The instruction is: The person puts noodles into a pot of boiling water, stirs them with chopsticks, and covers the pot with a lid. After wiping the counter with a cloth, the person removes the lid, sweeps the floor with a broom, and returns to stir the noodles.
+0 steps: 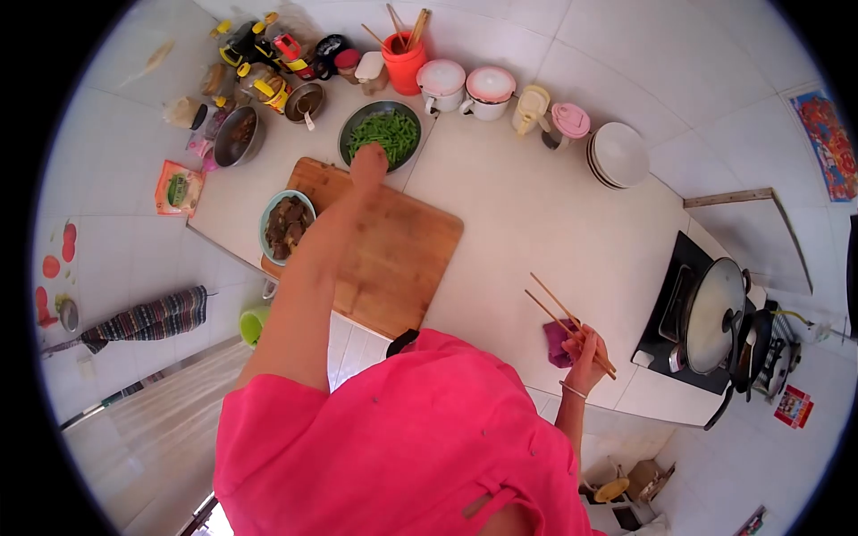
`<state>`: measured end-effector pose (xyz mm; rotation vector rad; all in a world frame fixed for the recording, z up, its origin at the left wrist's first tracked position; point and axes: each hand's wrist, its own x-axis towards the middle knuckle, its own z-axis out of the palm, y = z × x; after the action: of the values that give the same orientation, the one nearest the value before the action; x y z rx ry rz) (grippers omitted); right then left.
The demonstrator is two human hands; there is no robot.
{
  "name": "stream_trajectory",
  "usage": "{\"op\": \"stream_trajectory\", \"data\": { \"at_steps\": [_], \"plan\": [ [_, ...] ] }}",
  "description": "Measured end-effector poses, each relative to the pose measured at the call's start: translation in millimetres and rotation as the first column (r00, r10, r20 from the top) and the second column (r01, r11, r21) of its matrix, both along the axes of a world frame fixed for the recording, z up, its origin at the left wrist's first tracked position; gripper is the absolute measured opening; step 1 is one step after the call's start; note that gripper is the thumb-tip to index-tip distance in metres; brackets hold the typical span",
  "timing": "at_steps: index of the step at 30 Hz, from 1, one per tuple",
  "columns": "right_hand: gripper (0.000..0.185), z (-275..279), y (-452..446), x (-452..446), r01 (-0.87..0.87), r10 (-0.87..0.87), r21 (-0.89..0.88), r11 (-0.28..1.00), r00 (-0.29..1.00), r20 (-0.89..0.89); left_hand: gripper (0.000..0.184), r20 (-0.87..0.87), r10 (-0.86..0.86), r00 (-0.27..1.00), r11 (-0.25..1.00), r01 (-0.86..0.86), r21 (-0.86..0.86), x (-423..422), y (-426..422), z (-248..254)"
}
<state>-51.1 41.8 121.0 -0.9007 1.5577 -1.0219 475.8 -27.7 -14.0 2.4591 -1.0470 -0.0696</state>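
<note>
My left hand is at the near rim of a dark round pan that holds cut green beans; its fingers look closed, and what they grip is hidden. Out to the right, my right hand is closed around a pair of wooden chopsticks, whose tips point up and left. Beside that hand lies a purple cloth. Under my left forearm is a wooden cutting board, with a bowl of brown meat pieces at its left edge.
Along the back wall stand bottles, a red chopstick holder, lidded mugs and stacked white plates. A metal bowl sits at the left. A lidded pan rests on the stove at the right.
</note>
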Motion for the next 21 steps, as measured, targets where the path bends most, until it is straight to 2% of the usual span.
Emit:
{"op": "stream_trajectory", "data": {
  "at_steps": [4, 7, 12, 14, 17, 20, 21],
  "plan": [
    [0.03, 0, 0, 10, 0.057, -0.057, 0.025, 0.998, 0.998, -0.014, 0.011, 0.017, -0.093, 0.996, 0.99, 0.091, 0.112, 22, -13, -14],
    [0.029, -6, 0, 13, 0.082, -0.082, 0.056, 0.995, 0.997, -0.014, 0.011, 0.011, -0.089, 0.996, 0.966, 0.084, 0.244, 23, -21, -15],
    [0.029, -4, -4, 25, 0.089, -0.088, 0.089, 0.992, 0.996, -0.019, 0.011, 0.026, -0.162, 0.986, 0.958, 0.151, 0.245, 32, -27, -23],
    [0.031, -7, -4, 25, 0.08, -0.079, 0.087, 0.993, 0.997, -0.015, 0.011, 0.041, -0.169, 0.985, 0.959, 0.154, 0.238, 28, -27, -10],
    [0.03, -4, -6, 26, 0.108, -0.107, 0.082, 0.991, 0.994, -0.016, 0.01, 0.037, -0.181, 0.983, 0.968, 0.172, 0.181, 31, -23, -7],
    [0.031, -8, -7, 18, 0.093, -0.093, 0.028, 0.995, 0.995, -0.021, 0.01, -0.116, -0.228, 0.967, 0.971, 0.216, -0.105, 23, -14, 4],
    [0.031, -4, -7, 17, 0.105, -0.104, 0.04, 0.994, 0.994, -0.016, 0.01, -0.226, -0.25, 0.942, 0.964, 0.22, -0.15, 14, -12, 11]
  ]
}}
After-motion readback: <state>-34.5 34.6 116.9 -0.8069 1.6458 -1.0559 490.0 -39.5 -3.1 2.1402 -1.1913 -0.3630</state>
